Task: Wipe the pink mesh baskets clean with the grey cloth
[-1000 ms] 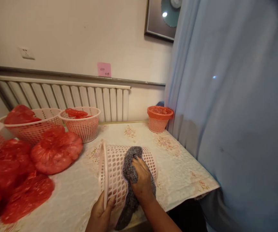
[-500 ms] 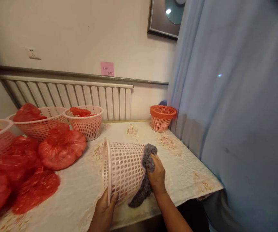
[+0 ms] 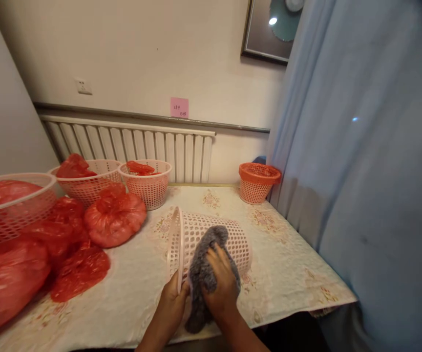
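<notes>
A pale pink perforated basket (image 3: 233, 238) lies on its side on the table (image 3: 134, 288), its mouth facing left. My left hand (image 3: 173, 307) grips the basket's rim at the near edge, fingers curled over it. My right hand (image 3: 221, 281) is closed on a grey fluffy cloth (image 3: 202, 274) and presses it against the basket's near side wall. The cloth's lower end hangs down toward the table's front edge.
Several red plastic bags (image 3: 114, 220) lie on the left of the table, some inside pink baskets (image 3: 148, 183). A small orange basket (image 3: 257, 182) stands at the back right. A blue curtain (image 3: 365, 161) hangs at the right. A radiator (image 3: 134, 146) runs along the wall.
My right hand has slid the cloth from the basket's bottom end back along its side toward the rim. The left hand keeps its hold on the rim. The camera has shifted left.
</notes>
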A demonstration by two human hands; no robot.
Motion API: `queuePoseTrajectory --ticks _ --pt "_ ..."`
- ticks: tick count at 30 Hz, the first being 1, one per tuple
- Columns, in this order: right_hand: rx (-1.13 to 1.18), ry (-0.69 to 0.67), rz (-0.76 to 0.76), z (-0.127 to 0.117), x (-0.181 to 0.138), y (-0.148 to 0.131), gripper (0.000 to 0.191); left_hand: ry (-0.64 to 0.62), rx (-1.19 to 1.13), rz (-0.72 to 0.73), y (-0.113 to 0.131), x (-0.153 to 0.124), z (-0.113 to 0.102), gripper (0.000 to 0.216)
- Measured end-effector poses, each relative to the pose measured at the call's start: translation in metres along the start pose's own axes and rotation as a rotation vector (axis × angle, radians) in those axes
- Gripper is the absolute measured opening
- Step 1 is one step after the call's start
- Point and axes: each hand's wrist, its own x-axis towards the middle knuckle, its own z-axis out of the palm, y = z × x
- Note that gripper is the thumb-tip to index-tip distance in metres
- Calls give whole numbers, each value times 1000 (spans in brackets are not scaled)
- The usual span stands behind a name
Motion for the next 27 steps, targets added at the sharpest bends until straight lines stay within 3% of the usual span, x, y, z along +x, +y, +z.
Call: queuePoseTrajectory --ticks 5,13,17,22,27 --pt "73 -110 -110 3 31 -31 48 -6 56 100 -3 -3 -3 40" --pt "80 -98 34 4 85 -33 45 11 95 94 -29 -17 -6 41" --pt "72 -69 43 5 80 -38 45 -56 86 82 -18 -18 -7 38" --pt "82 -88 -4 -3 64 -34 51 45 70 52 11 -6 0 40" --pt "27 -77 12 -9 57 7 52 58 72 -37 17 -2 4 39"
